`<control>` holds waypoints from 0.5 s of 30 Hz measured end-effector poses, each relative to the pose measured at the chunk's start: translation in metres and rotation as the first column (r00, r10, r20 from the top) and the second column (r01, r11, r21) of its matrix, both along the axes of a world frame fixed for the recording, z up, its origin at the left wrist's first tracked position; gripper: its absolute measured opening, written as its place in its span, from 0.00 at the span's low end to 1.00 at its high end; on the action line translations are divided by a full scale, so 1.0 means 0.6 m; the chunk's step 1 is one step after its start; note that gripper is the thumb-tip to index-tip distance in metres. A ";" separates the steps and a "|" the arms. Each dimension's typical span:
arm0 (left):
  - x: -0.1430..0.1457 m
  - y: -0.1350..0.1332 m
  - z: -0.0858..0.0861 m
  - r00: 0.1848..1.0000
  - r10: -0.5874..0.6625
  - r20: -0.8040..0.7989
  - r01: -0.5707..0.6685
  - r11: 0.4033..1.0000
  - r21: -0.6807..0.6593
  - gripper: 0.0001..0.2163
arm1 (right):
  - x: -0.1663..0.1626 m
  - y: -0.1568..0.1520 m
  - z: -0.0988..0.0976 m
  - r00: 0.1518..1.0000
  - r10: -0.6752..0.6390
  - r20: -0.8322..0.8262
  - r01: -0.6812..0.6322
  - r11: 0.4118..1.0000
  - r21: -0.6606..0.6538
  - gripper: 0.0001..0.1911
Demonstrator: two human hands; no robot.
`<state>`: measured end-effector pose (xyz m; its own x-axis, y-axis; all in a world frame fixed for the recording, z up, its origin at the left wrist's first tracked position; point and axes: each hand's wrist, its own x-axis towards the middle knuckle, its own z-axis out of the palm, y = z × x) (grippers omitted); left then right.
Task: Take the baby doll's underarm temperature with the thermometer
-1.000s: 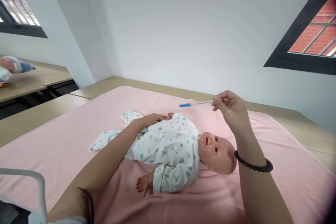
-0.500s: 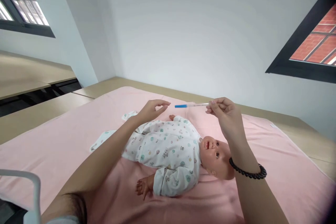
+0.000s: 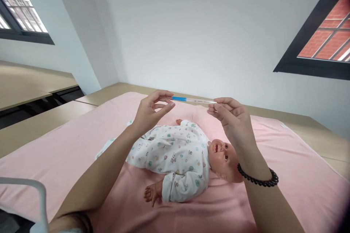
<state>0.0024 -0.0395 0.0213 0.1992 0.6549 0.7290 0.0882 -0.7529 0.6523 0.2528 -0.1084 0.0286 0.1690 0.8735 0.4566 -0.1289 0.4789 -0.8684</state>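
A slim clear thermometer (image 3: pixel 201 101) with a blue end (image 3: pixel 179 98) lies level in the air above the doll. My right hand (image 3: pixel 232 116) pinches its clear end between thumb and fingers. At the blue end is my left hand (image 3: pixel 154 109), fingers curved and thumb apart; its fingertips are right by the tip, and whether they touch it I cannot tell. Below both hands a baby doll (image 3: pixel 175 153) in a white patterned sleepsuit lies on its back, its head (image 3: pixel 225 162) to the right. My left forearm hides part of the doll's legs.
A pink blanket (image 3: pixel 82 142) covers the wooden table (image 3: pixel 322 131), which stands against a white wall. At the lower left a white curved bar (image 3: pixel 41 193) rises near my left arm. More wooden tables (image 3: pixel 32 80) stand at the left.
My left hand has risen and come up to the blue end, its fingers spreading. The thermometer and my right hand have moved slightly up and left.
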 end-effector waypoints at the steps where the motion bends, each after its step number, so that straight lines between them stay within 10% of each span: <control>1: 0.000 0.000 0.000 1.000 -0.001 0.010 0.001 1.000 0.013 0.12 | 0.000 0.001 -0.001 1.000 0.009 0.007 -0.009 1.000 -0.001 0.09; 15: -0.007 -0.020 0.011 0.989 0.130 0.071 -0.142 0.968 0.207 0.08 | -0.002 -0.001 0.002 0.999 0.031 0.033 -0.031 0.999 -0.014 0.11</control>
